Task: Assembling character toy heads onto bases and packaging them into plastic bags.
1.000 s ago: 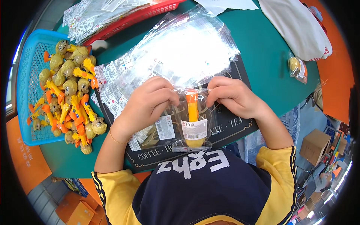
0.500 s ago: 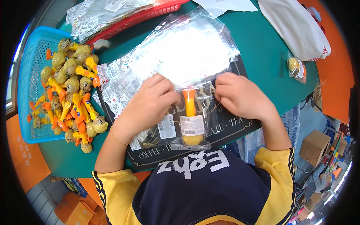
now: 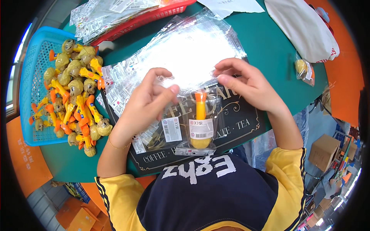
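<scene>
While left hand (image 3: 148,102) and right hand (image 3: 246,86) pinch toy's clear bag (image 3: 200,127) mouth, I advise pressing flap flat, toy (image 3: 200,123) centred.

The scene is brightly and evenly lit from overhead. Strong white glare washes out the stack of clear plastic bags (image 3: 192,50) in the upper middle of the frame, hiding their print. Shadows are soft and short, falling under the hands onto the dark mat (image 3: 235,123). The middle is sharp. Towards the rim the fisheye bends the edges of the green desk (image 3: 269,42), detail smears, and the corners go black.
</scene>
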Action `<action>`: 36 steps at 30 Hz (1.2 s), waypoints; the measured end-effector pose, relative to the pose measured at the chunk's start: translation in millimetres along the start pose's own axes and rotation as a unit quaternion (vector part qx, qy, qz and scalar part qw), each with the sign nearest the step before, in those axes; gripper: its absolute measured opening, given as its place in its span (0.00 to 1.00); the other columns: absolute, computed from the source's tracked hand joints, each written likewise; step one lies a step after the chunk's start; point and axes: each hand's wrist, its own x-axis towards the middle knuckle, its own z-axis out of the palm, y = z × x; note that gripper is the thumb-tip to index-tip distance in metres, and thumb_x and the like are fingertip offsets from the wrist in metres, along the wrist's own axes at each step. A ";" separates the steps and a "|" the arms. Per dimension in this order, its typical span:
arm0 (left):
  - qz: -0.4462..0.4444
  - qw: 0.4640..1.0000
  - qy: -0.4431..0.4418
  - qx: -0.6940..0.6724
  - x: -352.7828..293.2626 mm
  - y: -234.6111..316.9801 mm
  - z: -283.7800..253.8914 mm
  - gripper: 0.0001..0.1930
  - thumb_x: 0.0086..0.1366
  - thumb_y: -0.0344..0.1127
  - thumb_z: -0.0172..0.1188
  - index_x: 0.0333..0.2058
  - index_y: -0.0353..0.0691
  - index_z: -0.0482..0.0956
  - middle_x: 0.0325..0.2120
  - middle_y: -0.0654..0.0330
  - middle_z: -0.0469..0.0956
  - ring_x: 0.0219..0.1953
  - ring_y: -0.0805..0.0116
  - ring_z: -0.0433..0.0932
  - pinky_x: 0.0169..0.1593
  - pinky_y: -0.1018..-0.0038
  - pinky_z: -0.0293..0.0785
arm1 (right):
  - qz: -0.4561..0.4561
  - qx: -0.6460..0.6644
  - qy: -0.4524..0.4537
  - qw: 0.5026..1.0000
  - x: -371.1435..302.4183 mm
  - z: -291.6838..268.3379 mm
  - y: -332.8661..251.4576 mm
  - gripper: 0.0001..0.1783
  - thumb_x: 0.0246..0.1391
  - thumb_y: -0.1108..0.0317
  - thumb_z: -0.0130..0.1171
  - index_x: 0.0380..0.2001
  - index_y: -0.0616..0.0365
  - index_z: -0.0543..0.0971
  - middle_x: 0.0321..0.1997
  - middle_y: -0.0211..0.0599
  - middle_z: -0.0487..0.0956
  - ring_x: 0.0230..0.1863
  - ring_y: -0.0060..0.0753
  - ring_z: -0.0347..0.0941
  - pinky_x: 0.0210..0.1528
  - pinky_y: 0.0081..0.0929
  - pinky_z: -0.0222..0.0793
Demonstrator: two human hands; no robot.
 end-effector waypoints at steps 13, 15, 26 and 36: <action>-0.037 0.988 -0.143 -0.041 -5.3 1.4 15.6 0.33 0.61 0.24 0.59 0.62 0.44 0.54 0.27 0.61 0.77 0.20 0.82 0.72 0.23 0.85 0.67 | -0.082 -0.252 -0.079 0.961 4.0 35.1 -5.1 0.26 0.45 0.56 0.69 0.44 0.60 0.75 0.27 0.28 0.71 0.31 0.22 0.66 0.33 0.21 0.63; -0.035 0.981 -0.153 -0.112 -6.6 1.4 17.5 0.32 0.62 0.23 0.57 0.62 0.43 0.54 0.29 0.61 0.78 0.25 0.79 0.75 0.29 0.83 0.72 | -0.045 -0.209 -0.088 0.973 1.2 32.2 -4.2 0.25 0.46 0.57 0.68 0.44 0.60 0.75 0.27 0.28 0.72 0.31 0.21 0.66 0.33 0.20 0.63; 0.134 0.979 -0.146 0.055 -6.8 -2.4 12.4 0.24 0.61 0.25 0.59 0.56 0.38 0.64 0.38 0.57 0.77 0.46 0.68 0.75 0.51 0.72 0.70 | 0.076 -0.089 0.044 0.992 -28.8 -29.5 0.8 0.12 0.50 0.67 0.64 0.36 0.61 0.78 0.26 0.20 0.75 0.29 0.09 0.67 0.31 0.12 0.62; 0.307 0.781 0.042 0.541 7.7 -24.0 8.9 0.29 0.62 0.52 0.55 0.58 0.46 0.66 0.61 0.57 0.63 0.66 0.52 0.56 0.65 0.51 0.51 | -0.076 -0.540 0.281 0.790 -46.2 -94.0 -33.2 0.14 0.48 0.66 0.64 0.37 0.63 0.79 0.42 0.44 0.77 0.46 0.42 0.73 0.49 0.29 0.66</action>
